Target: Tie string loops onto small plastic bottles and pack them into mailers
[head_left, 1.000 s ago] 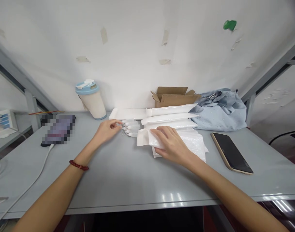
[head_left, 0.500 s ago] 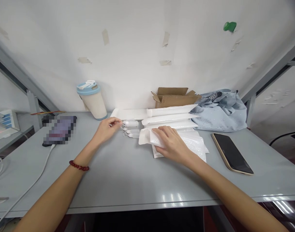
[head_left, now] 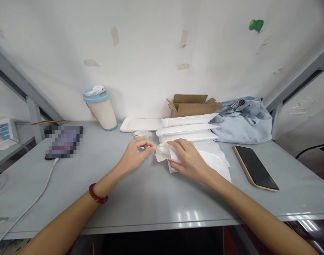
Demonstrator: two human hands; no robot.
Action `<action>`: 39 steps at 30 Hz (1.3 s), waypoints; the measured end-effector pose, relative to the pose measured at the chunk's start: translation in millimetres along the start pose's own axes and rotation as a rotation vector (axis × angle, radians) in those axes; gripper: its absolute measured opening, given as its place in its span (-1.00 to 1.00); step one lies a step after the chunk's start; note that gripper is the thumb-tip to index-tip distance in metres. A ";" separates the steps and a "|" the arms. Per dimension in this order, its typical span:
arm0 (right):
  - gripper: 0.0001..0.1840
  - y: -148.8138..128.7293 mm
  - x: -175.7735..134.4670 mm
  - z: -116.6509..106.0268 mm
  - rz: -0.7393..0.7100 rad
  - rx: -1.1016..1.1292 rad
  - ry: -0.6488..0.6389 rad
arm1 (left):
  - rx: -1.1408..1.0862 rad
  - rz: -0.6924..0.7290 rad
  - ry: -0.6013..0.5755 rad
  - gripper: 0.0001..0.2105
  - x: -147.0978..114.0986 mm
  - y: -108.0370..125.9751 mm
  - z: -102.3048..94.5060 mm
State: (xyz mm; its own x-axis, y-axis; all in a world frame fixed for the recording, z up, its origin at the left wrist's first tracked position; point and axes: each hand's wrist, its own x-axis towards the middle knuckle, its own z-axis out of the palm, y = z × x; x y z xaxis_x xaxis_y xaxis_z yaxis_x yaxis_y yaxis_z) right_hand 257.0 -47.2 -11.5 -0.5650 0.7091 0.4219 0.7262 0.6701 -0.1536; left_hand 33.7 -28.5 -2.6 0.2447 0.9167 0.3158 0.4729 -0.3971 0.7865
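My right hand (head_left: 188,157) is closed around a white bubble mailer (head_left: 162,153), squeezing it so that its mouth gapes toward the left. At that mouth my left hand (head_left: 138,153) pinches the thin loop of a small white item, whose body is mostly hidden by the mailer's opening. Just behind my left hand lie several similar small white items (head_left: 143,134) with thin loops, partly covered by my fingers. More white bubble mailers (head_left: 212,161) lie flat under and beside my right hand. Behind them, several puffed mailers (head_left: 188,129) are stacked in a row.
A flat white package (head_left: 142,124) lies along the wall. Behind the mailers stands an open cardboard box (head_left: 194,108), beside a light blue cloth bag (head_left: 247,124). A phone (head_left: 255,168) lies at right, a tumbler (head_left: 101,109) at back left, and a blurred-out device (head_left: 65,141) with a cable at left.
My left hand has moved right and nearer, from the row of small white items to the mailer's mouth, bringing one by its loop. My right hand still grips the mailer, its mouth now wider.
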 end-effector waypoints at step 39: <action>-0.52 0.9 0.6 4.6 0.055 0.003 -0.003 | 0.209 -0.011 -0.069 -0.78 4.2 17.2 -49.1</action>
State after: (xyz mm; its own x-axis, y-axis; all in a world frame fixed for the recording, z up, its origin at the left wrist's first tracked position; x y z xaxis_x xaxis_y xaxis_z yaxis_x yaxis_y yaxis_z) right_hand 255.5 -45.2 -15.5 -0.5255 0.7453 0.4103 0.7548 0.6309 -0.1794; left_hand 1.3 -29.3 38.3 0.2930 0.9187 0.2649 0.6390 -0.3943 0.6605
